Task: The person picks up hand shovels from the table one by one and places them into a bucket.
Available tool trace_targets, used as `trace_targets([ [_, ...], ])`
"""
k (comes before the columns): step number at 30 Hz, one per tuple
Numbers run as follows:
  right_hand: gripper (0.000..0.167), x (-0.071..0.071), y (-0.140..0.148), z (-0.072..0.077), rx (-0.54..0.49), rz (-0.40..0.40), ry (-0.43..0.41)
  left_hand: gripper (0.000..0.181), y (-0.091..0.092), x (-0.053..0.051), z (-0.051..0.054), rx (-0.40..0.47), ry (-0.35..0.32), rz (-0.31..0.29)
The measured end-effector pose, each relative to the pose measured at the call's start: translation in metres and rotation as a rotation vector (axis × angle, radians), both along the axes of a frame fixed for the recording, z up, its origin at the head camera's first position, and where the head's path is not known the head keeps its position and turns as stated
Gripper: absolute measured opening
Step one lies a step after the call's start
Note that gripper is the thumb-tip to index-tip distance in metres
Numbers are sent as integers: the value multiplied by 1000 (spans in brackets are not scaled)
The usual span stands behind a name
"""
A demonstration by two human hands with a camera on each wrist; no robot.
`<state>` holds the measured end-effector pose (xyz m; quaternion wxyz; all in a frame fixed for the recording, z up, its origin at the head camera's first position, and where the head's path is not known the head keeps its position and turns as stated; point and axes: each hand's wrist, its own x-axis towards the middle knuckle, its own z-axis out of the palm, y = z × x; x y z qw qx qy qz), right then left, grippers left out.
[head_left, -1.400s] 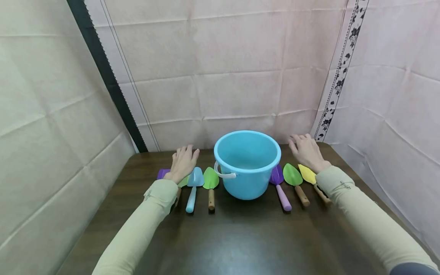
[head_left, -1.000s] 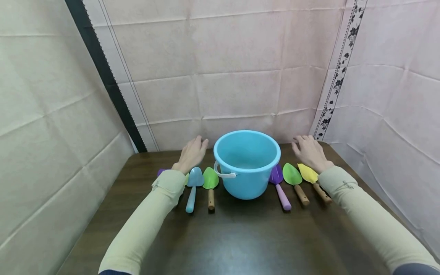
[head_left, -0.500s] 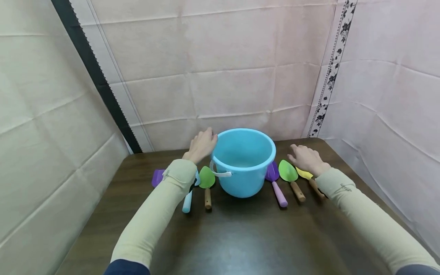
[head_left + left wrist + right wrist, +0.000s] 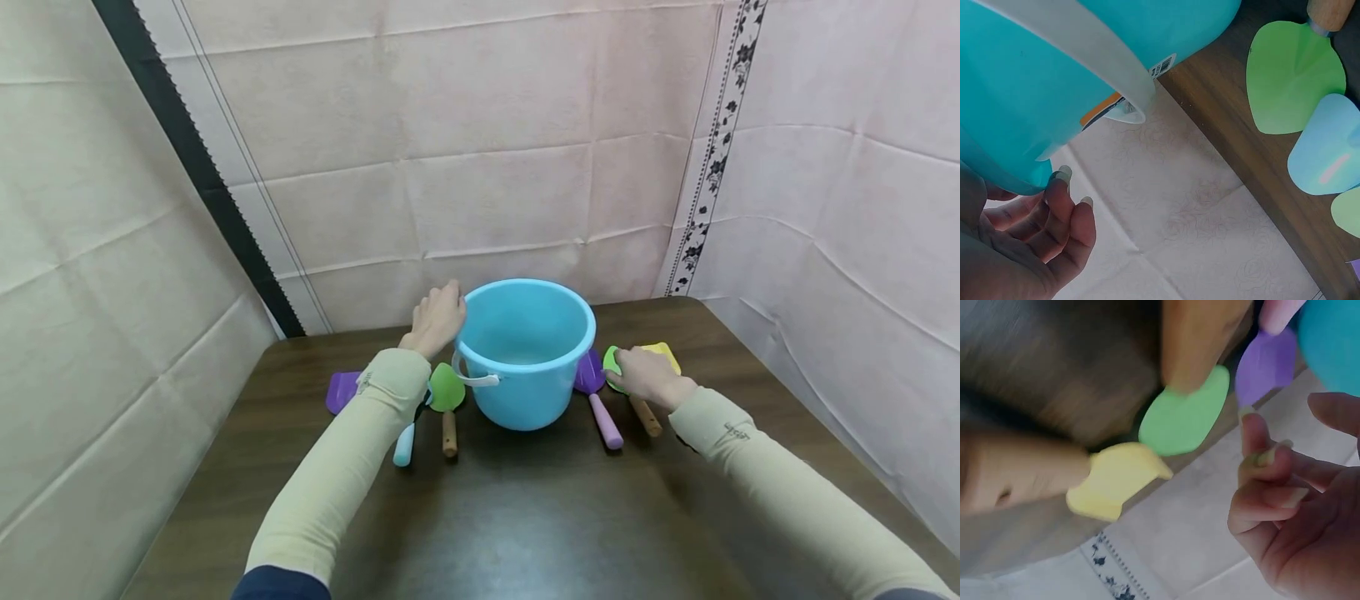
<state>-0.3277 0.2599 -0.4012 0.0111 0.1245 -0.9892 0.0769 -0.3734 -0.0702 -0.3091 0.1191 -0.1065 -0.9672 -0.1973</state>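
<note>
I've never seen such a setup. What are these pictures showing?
No robot here: a person works bare-handed. The wide pictures come from a camera on the head, looking down; the other two come from a camera on each wrist. A blue bucket stands on a brown table. Left of it lie a purple trowel, a light blue trowel and two green trowels; right of it, another purple trowel, a third green trowel and a yellow trowel. The left hand grips the bucket's rim. The right hand is near the last two, holding nothing.

dark wooden table (image 4: 525, 517); pale creased cloth (image 4: 487, 100) behind, black band (image 4: 202, 167) at left, floral strip (image 4: 712, 167) at right.
</note>
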Motion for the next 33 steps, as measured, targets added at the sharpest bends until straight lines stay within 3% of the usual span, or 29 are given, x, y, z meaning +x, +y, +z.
trace_targets([
  [7,31,6,-21,-9,7,22,-77,16,1,1,-1,-11,-1,17],
  [14,37,9,-34,-20,46,15,-92,15,2,3,1,17,-18,16],
  [23,41,15,-40,-28,23,-21,-132,16,0,5,2,9,-47,26],
  [33,39,13,-43,-39,40,-20,-127,10,1,6,-2,-54,-46,43],
])
